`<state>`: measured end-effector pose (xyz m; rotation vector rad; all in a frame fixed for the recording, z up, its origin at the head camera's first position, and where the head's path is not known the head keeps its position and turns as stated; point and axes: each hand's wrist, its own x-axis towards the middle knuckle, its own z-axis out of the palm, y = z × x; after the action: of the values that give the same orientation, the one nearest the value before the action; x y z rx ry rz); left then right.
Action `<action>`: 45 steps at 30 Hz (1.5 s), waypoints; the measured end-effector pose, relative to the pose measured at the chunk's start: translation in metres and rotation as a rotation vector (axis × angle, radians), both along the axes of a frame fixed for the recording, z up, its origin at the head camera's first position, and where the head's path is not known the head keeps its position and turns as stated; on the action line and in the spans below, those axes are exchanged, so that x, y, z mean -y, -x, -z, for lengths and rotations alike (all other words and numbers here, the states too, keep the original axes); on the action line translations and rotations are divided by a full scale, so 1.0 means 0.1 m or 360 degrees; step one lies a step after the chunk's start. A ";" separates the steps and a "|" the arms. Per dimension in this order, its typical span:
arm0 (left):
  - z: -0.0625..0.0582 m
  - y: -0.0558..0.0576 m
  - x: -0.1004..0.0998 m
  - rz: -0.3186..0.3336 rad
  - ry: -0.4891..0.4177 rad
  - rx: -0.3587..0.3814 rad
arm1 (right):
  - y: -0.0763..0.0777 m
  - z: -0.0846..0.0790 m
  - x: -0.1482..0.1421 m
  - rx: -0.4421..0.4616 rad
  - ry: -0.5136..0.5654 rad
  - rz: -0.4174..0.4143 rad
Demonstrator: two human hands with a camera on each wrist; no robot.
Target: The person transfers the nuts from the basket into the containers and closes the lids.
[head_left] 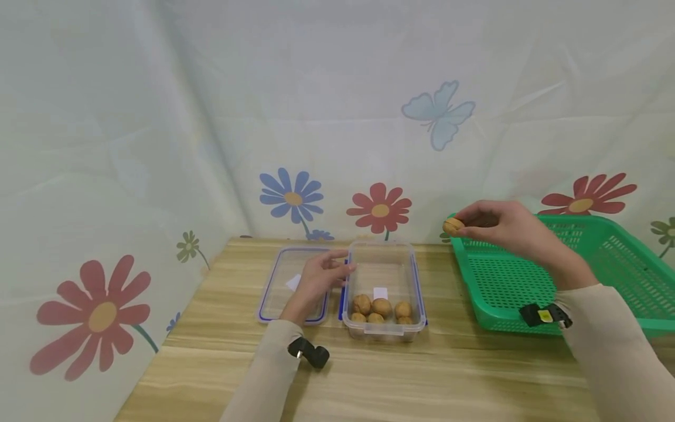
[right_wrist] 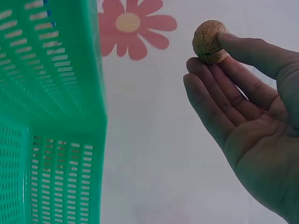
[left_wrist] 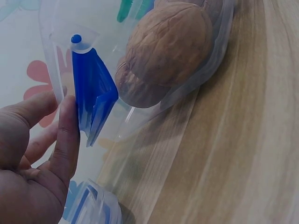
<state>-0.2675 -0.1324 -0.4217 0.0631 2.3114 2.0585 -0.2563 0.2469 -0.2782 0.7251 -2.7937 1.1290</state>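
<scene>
My right hand (head_left: 503, 225) pinches a walnut (right_wrist: 209, 42) between thumb and fingertips, above the left rim of a green basket (head_left: 477, 305). In the right wrist view the walnut sits at the tips of the fingers (right_wrist: 219, 95). A clear plastic container (head_left: 384, 330) stands mid-table with several walnuts (head_left: 382, 307) gathered at its near end. At the container's left rim, my left hand (head_left: 318, 278) grips the wall between thumb and fingers. A finger lies against the hanging blue latch (left_wrist: 91, 91) in the left wrist view.
A clear lid (head_left: 271, 293) with a blue seal lies left of the container, partly behind the left hand. Behind the wooden table (head_left: 369, 381) hangs a pale curtain (head_left: 337, 129) printed with flowers and a butterfly. The slotted basket takes up the right side.
</scene>
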 end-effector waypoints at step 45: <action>-0.02 -0.01 -0.01 0.0005 0.0007 -0.0003 | -0.10 0.82 1.24 0.0097 0.0263 -0.0254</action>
<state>-0.2662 -0.1314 -0.4197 0.0680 2.3150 2.0530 -0.2466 0.1226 -0.3598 0.9237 -2.6880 1.4120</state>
